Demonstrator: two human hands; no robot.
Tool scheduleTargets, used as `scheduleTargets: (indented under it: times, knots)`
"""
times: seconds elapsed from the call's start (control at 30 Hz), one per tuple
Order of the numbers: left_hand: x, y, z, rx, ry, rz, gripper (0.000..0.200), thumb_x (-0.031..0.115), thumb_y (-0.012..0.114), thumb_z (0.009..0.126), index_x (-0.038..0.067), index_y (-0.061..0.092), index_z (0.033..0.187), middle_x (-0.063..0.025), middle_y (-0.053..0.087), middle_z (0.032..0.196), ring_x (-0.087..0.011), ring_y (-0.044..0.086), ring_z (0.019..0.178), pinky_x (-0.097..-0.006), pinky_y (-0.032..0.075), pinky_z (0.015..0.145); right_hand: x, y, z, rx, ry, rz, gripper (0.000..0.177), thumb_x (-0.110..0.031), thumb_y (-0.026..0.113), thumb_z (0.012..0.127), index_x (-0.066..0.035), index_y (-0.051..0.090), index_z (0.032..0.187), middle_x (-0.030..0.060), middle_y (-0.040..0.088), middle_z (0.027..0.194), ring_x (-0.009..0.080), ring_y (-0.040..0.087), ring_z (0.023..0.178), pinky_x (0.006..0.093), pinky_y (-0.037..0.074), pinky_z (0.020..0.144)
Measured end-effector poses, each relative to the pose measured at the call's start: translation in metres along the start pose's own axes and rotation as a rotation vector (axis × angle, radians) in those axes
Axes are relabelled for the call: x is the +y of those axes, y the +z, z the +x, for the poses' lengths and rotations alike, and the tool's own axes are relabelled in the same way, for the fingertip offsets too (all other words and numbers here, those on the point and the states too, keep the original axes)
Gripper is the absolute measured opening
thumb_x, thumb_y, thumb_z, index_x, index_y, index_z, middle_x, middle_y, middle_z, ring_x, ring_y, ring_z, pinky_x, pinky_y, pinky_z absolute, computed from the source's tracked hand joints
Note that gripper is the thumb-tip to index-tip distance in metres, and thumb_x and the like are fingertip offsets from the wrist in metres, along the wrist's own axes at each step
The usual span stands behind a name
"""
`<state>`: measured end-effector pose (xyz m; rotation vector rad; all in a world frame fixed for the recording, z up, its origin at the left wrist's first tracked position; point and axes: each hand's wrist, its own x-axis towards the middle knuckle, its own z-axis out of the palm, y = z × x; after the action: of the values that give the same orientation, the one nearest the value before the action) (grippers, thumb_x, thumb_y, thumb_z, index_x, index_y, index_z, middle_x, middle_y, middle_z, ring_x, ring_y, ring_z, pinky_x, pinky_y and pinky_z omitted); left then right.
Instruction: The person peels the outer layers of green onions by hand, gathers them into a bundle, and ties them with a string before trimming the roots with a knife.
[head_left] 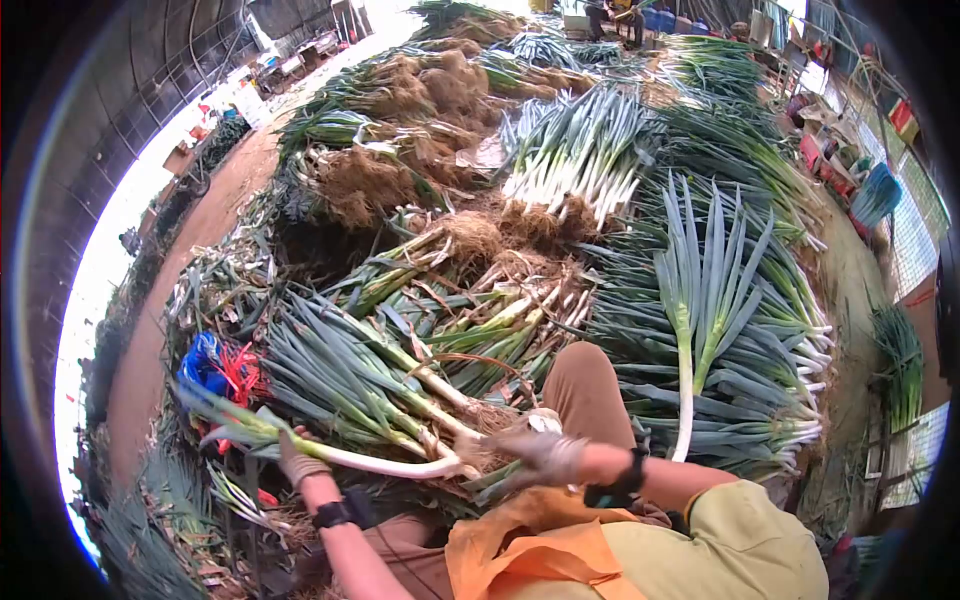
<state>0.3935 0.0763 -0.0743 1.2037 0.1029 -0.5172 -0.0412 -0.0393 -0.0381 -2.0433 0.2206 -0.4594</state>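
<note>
My left hand (302,458), in a pale work glove, is closed around the shaft of a leek (385,464). The leek lies sideways in front of me, green leaves to the left and white root end to the right. Close to that root end is my right hand (545,457), also gloved and smeared by motion, so its fingers cannot be made out. Just beyond lies a bunch of untrimmed leeks (345,375) with brown roots (490,418). To my right, two cleaned leeks (685,345) rest on top of a pile of leeks (745,430).
Rooty leek heaps (360,185) rise ahead on the left, beside a stack of white-stemmed leeks (575,150). Blue and red plastic strings (215,368) hang at my left. A dirt path (185,290) runs along the left side. Another person (615,15) sits far back.
</note>
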Motion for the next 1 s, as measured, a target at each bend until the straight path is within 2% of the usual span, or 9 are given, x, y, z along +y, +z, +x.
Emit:
scheduleTargets:
  times: [0.13,0.37,0.43,0.5,0.6,0.7,0.77,0.9,1.0]
  knots:
    - [-0.005,0.097,-0.077,-0.099,0.016,0.112,0.032,0.037,0.053,0.082,0.006,0.049,0.078,-0.0035,0.048,0.057,-0.0127,0.045,0.043,-0.0246,0.039,0.039,0.014,0.055,0.022,-0.322,0.456,0.143,0.077,-0.042,0.064,0.07,-0.01,0.026,0.129,0.0205,0.055,0.094,0.0281,0.057,0.082,0.034,0.044,0.072]
    - [0.011,0.257,-0.179,-1.143,0.389,0.301,0.062,0.03,0.061,0.077,0.004,0.033,0.126,-0.0103,0.055,0.104,-0.0164,0.055,0.085,-0.0259,0.047,0.073,0.027,0.03,0.03,0.312,0.199,0.476,0.029,-0.018,0.057,0.081,-0.004,0.053,0.106,0.0044,0.059,0.083,0.0065,0.052,0.073,0.0235,0.045,0.063]
    - [0.001,0.267,-0.194,-1.112,0.4,0.407,0.061,0.02,0.061,0.078,0.005,0.031,0.128,-0.0099,0.053,0.108,-0.0148,0.053,0.091,-0.0259,0.045,0.079,0.015,-0.039,0.063,0.426,0.227,0.34,0.027,-0.022,0.054,0.083,-0.003,0.054,0.103,0.0014,0.059,0.081,0.0063,0.054,0.07,0.0215,0.046,0.059]
    - [-0.016,0.253,-0.187,-1.105,0.189,0.328,0.058,0.012,0.061,0.078,0.005,0.032,0.128,-0.0096,0.053,0.11,-0.0151,0.054,0.092,-0.0243,0.044,0.08,0.014,-0.11,0.108,0.421,0.712,0.582,0.025,-0.021,0.047,0.086,-0.008,0.051,0.108,0.004,0.056,0.081,0.0073,0.053,0.064,0.0191,0.047,0.052]
    - [-0.072,0.19,-0.157,-0.916,0.053,0.412,0.042,0.003,0.054,0.08,0.0,0.042,0.12,-0.0103,0.056,0.102,-0.0146,0.055,0.086,-0.0233,0.045,0.074,0.119,-0.197,0.163,0.602,0.502,0.24,0.024,-0.02,0.047,0.084,-0.005,0.053,0.102,0.0037,0.058,0.078,0.0135,0.055,0.064,0.0249,0.047,0.057]
    - [-0.132,0.098,-0.132,-0.675,-0.057,0.904,0.035,0.008,0.052,0.081,-0.002,0.047,0.114,-0.0106,0.059,0.091,-0.0138,0.057,0.078,-0.0234,0.047,0.066,0.197,-0.24,0.176,0.186,0.06,-0.962,0.026,-0.014,0.041,0.083,-0.005,0.052,0.105,0.0074,0.061,0.085,0.0195,0.059,0.072,0.0267,0.048,0.068]
    - [-0.168,0.034,-0.127,-0.52,-0.357,0.843,0.034,0.012,0.051,0.082,-0.003,0.048,0.112,-0.0091,0.06,0.084,-0.0136,0.058,0.071,-0.0232,0.047,0.059,0.201,-0.226,0.203,0.022,0.761,-1.094,0.022,-0.017,0.045,0.083,-0.007,0.056,0.099,0.0056,0.059,0.079,0.0168,0.056,0.068,0.0256,0.046,0.062]
    - [-0.176,-0.016,-0.141,-0.204,-0.604,0.799,0.027,0.017,0.054,0.079,0.002,0.055,0.101,-0.0068,0.06,0.076,-0.0117,0.056,0.057,-0.0227,0.044,0.047,0.23,-0.053,0.166,0.042,0.879,-0.001,0.025,-0.016,0.041,0.085,-0.003,0.056,0.101,0.0099,0.051,0.115,0.0213,0.05,0.104,0.0315,0.043,0.085]
    - [-0.168,-0.017,-0.139,-0.011,-0.746,0.61,0.022,0.018,0.052,0.081,0.007,0.054,0.1,-0.0084,0.061,0.078,-0.0149,0.058,0.058,-0.0244,0.045,0.046,0.206,0.057,0.127,-0.193,0.626,-0.337,0.022,-0.026,0.052,0.077,-0.005,0.057,0.079,0.0168,0.057,0.07,0.0268,0.055,0.068,0.0368,0.045,0.063]
